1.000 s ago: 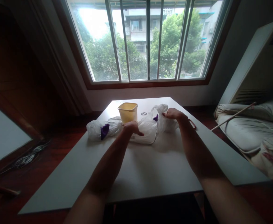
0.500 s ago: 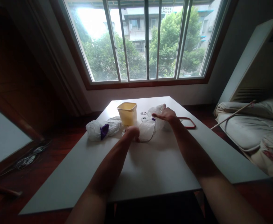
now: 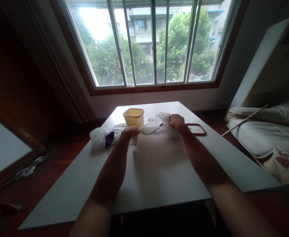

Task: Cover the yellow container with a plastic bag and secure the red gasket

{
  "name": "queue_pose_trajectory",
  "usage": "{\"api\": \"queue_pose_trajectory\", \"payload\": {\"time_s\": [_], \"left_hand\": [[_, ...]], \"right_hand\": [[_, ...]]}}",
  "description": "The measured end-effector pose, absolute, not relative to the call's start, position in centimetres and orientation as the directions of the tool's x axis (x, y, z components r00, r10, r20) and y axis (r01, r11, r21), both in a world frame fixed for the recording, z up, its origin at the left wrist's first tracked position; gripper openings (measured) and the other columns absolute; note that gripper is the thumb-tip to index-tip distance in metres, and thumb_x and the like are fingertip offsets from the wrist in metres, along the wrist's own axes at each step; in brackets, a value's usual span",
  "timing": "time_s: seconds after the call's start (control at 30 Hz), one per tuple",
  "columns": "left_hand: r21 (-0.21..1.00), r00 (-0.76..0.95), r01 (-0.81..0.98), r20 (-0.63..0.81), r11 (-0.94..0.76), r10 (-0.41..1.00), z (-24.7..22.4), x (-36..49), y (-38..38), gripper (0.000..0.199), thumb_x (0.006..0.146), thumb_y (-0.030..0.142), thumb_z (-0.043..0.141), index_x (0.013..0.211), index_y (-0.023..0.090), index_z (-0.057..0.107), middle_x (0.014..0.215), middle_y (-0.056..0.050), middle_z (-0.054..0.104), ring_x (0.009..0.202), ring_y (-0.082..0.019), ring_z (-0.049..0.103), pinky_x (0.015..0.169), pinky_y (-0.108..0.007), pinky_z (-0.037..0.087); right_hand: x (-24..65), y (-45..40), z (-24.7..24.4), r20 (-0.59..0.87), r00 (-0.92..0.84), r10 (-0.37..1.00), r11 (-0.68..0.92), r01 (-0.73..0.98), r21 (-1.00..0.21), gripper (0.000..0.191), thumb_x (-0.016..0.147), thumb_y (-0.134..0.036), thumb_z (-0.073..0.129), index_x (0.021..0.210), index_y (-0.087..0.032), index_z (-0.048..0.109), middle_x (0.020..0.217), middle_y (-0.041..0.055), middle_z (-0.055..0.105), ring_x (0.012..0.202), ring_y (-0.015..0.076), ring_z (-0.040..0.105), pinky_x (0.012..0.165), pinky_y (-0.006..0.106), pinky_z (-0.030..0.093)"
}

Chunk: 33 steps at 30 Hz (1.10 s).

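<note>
A translucent white plastic bag (image 3: pixel 156 123) is stretched between my two hands, just above the table. My left hand (image 3: pixel 131 132) is closed on its left end, and a bit of plastic hangs below the fist. Gripping the bag's right side is my right hand (image 3: pixel 177 121), fingers closed. A small dark purple patch shows in the bag near that hand. Behind my left hand stands a yellow plastic tub (image 3: pixel 133 117) without its lid. To its left lies another crumpled white plastic bag (image 3: pixel 98 138) with a purple cloth-like piece (image 3: pixel 109 139) at it.
A red-rimmed clear lid (image 3: pixel 196 129) lies on the white table (image 3: pixel 164 171) right of my right hand. Small dark rings (image 3: pixel 150 119) lie behind the bag. A pale cushioned seat (image 3: pixel 255 135) with a stick (image 3: pixel 245 120) across it stands to the right.
Both hands have risen a little, and the left one has shifted left and away from me. The bag is now pulled taut between them. My right hand's fingers have closed on it.
</note>
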<state>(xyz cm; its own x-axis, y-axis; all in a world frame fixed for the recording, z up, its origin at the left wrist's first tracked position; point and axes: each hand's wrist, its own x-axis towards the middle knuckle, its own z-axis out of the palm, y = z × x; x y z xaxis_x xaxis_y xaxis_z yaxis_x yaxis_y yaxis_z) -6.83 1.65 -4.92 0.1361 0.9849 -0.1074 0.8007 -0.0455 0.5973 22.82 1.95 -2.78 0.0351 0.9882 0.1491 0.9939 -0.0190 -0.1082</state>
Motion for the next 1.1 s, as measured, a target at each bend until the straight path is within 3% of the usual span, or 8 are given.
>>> {"api": "queue_pose_trajectory", "payload": {"time_s": [0.07, 0.13, 0.27, 0.4, 0.6, 0.8, 0.97, 1.1], "left_hand": [[0.569, 0.058, 0.821, -0.164, 0.046, 0.985, -4.0, -7.2, 2.1, 0.02, 0.076, 0.032, 0.073, 0.07, 0.013, 0.071, 0.069, -0.013, 0.069, 0.065, -0.028, 0.067, 0.059, -0.037, 0.054], [0.652, 0.013, 0.748, -0.196, 0.121, 0.98, -3.2, -7.3, 2.1, 0.023, 0.076, 0.035, 0.068, 0.066, 0.015, 0.069, 0.059, -0.01, 0.066, 0.054, -0.023, 0.063, 0.052, -0.033, 0.051], [0.937, 0.016, 0.322, -0.147, 0.134, 0.989, -1.8, -6.9, 1.6, 0.023, 0.078, 0.037, 0.062, 0.073, 0.016, 0.068, 0.065, -0.008, 0.069, 0.058, -0.018, 0.065, 0.058, -0.028, 0.055], [0.999, 0.005, 0.053, -0.006, 0.006, 1.0, -1.0, -6.2, 1.6, 0.024, 0.078, 0.033, 0.059, 0.083, 0.013, 0.072, 0.079, -0.011, 0.074, 0.074, -0.02, 0.071, 0.071, -0.03, 0.059], [0.95, -0.009, -0.246, 0.194, -0.19, 0.981, -0.5, -5.7, 1.8, 0.032, 0.078, 0.027, 0.06, 0.101, 0.009, 0.074, 0.101, -0.012, 0.076, 0.093, -0.02, 0.072, 0.083, -0.028, 0.058], [0.82, 0.097, -0.569, 0.146, -0.065, 0.984, 0.0, -6.0, 1.8, 0.03, 0.083, 0.02, 0.057, 0.102, 0.004, 0.073, 0.094, -0.014, 0.077, 0.078, -0.017, 0.073, 0.074, -0.024, 0.058], [0.776, 0.091, -0.63, 0.111, -0.03, 0.99, 0.1, -6.1, 2.0, 0.031, 0.089, 0.03, 0.058, 0.105, 0.007, 0.071, 0.087, -0.011, 0.076, 0.072, -0.017, 0.072, 0.07, -0.024, 0.058], [0.765, 0.063, -0.643, 0.087, -0.026, 0.994, 0.1, -6.4, 1.8, 0.023, 0.09, 0.032, 0.06, 0.096, 0.011, 0.069, 0.069, -0.005, 0.07, 0.06, -0.014, 0.067, 0.063, -0.023, 0.057]], "right_hand": [[23.2, 1.8, -2.2, 0.214, 0.068, 0.975, -0.036, 0.988, -0.152, 0.031, 0.079, -0.023, 0.065, 0.108, -0.015, 0.073, 0.117, 0.0169, 0.071, 0.11, 0.0307, 0.066, 0.085, 0.033, 0.053], [23.6, 1.5, -1.7, 0.3, 0.094, 0.949, -0.033, 0.979, -0.203, 0.03, 0.08, -0.023, 0.063, 0.108, -0.016, 0.071, 0.118, 0.0159, 0.07, 0.108, 0.0297, 0.066, 0.084, 0.032, 0.052], [23.5, 0.7, -0.6, 0.438, 0.114, 0.892, 0.012, 0.962, -0.274, 0.029, 0.083, -0.021, 0.058, 0.11, -0.017, 0.067, 0.115, 0.016, 0.069, 0.101, 0.0286, 0.066, 0.084, 0.032, 0.051], [22.8, -0.4, 0.5, 0.497, 0.122, 0.859, 0.057, 0.942, -0.33, 0.03, 0.086, -0.019, 0.053, 0.114, -0.017, 0.064, 0.108, 0.0163, 0.07, 0.098, 0.0307, 0.065, 0.085, 0.035, 0.049], [22.5, -0.8, 1.3, 0.499, 0.184, 0.847, 0.055, 0.903, -0.426, 0.038, 0.092, -0.021, 0.045, 0.127, -0.016, 0.059, 0.103, 0.018, 0.071, 0.095, 0.0313, 0.066, 0.082, 0.036, 0.048], [23.1, -0.7, 1.6, 0.429, 0.17, 0.887, 0.079, 0.86, -0.504, 0.033, 0.093, -0.026, 0.042, 0.109, -0.017, 0.07, 0.105, 0.017, 0.073, 0.095, 0.03, 0.065, 0.082, 0.036, 0.047], [23.3, -1.6, 2.7, 0.529, 0.246, 0.812, 0.178, 0.76, -0.625, 0.036, 0.094, -0.026, 0.038, 0.106, -0.02, 0.071, 0.106, 0.0154, 0.074, 0.1, 0.0311, 0.065, 0.089, 0.04, 0.048], [23.5, -1.4, 2.9, 0.67, 0.297, 0.68, 0.362, 0.658, -0.66, 0.036, 0.09, -0.023, 0.04, 0.109, -0.018, 0.07, 0.107, 0.0146, 0.074, 0.103, 0.0296, 0.066, 0.094, 0.04, 0.049]]}}
